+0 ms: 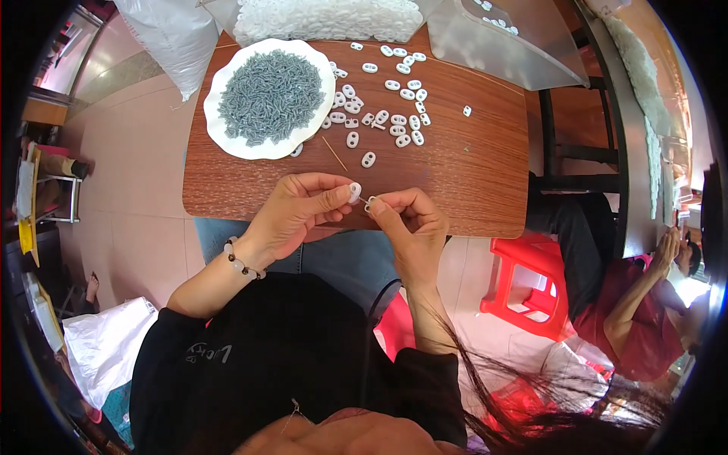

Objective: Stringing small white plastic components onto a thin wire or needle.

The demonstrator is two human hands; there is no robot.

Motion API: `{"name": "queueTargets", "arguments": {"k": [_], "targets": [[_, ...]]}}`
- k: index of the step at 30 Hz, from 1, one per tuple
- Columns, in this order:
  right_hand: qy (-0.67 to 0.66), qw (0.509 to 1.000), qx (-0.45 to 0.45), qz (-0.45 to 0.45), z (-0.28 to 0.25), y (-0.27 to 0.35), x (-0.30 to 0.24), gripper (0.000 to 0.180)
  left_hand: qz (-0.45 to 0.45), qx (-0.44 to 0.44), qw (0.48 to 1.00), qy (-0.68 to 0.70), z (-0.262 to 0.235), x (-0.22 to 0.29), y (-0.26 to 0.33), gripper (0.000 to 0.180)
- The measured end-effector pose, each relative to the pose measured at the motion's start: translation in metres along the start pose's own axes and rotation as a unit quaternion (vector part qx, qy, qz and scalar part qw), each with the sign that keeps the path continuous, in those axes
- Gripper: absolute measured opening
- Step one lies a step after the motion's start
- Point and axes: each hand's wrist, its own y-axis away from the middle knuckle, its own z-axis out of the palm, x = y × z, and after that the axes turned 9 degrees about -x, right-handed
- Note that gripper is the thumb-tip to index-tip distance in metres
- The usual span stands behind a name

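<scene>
Over the near edge of the brown table [470, 182], my left hand [292, 216] pinches a white oval two-hole cord lock [355, 192] between thumb and fingers. Close on its right, my right hand [413, 224] pinches a small white looped part [370, 204]. Something thin spans the small gap between the two pieces; I cannot make out what it is. Beyond my hands lie several loose white cord locks [368, 159] and a thin brown stick [334, 153]. A white scalloped plate [214, 129] at the far left holds a heap of small grey springs [269, 98].
At the table's back stand a bin of white pieces [326, 19] and a translucent bin [508, 53]. A white sack [171, 42] hangs by the far left corner. To the right are a red stool [527, 288] and another person [644, 326] at a dark table.
</scene>
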Motion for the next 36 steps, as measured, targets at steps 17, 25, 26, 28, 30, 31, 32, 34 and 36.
{"name": "queueTargets", "arguments": {"k": [17,25,26,28,30,31,32,34,36], "targets": [[0.014,1.000,0.001,0.010,0.000,-0.001,0.000,0.004,0.009,0.019,0.999,-0.036,0.000,-0.004,-0.002,0.021],[0.042,0.999,0.003,0.003,0.001,-0.002,0.004,0.004,0.064,0.033,0.989,-0.131,-0.001,-0.006,-0.002,0.020],[0.049,0.999,0.000,0.007,0.002,-0.002,0.003,0.004,0.069,0.031,0.988,-0.137,0.000,-0.005,-0.002,0.019],[0.054,0.999,-0.002,0.009,0.003,-0.002,0.002,0.004,0.073,0.030,0.986,-0.146,0.004,-0.005,-0.001,0.018],[0.053,0.999,-0.010,0.008,0.005,-0.001,0.000,0.004,0.050,0.038,0.987,-0.149,0.007,-0.006,0.000,0.018],[0.053,0.998,-0.010,0.008,0.004,-0.001,0.001,0.004,0.050,0.037,0.987,-0.149,0.008,-0.005,0.001,0.018],[0.044,0.999,-0.016,0.001,0.003,0.000,0.004,0.004,0.048,0.035,0.988,-0.139,0.008,-0.004,0.002,0.018],[0.035,0.999,-0.026,-0.008,0.003,-0.001,0.006,0.005,0.050,0.035,0.990,-0.129,0.007,-0.001,0.004,0.019],[-0.033,0.999,-0.042,-0.004,0.005,-0.001,0.005,0.008,0.024,0.005,0.996,-0.084,0.005,0.002,0.008,0.021]]}}
